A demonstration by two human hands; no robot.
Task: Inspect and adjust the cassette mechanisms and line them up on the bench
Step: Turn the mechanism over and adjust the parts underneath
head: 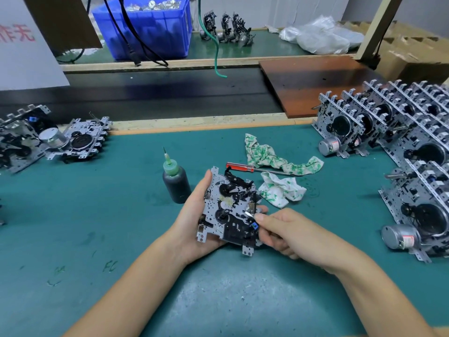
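Head view: cassette mechanism (228, 207) at frame centre, cradled in left hand (194, 215), fingers curled round plate edges. Right hand (281, 229) pinches small metal part at right edge. Likely light, rigid, sharp-edged, delicate; grip chassis rim.

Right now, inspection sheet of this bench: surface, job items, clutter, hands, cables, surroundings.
Surface: green mat, smudged.
Job's things: held mechanism above the mat; upright rows at right; two flat mechanisms at left.
Clutter: dark bottle, red-handled screwdriver, two stained rags.
Hands: left hand grips the mechanism; right hand pinches a small metal tool against it.
Cables: black leads, green wire.
Surroundings: blue crate, plastic bags.
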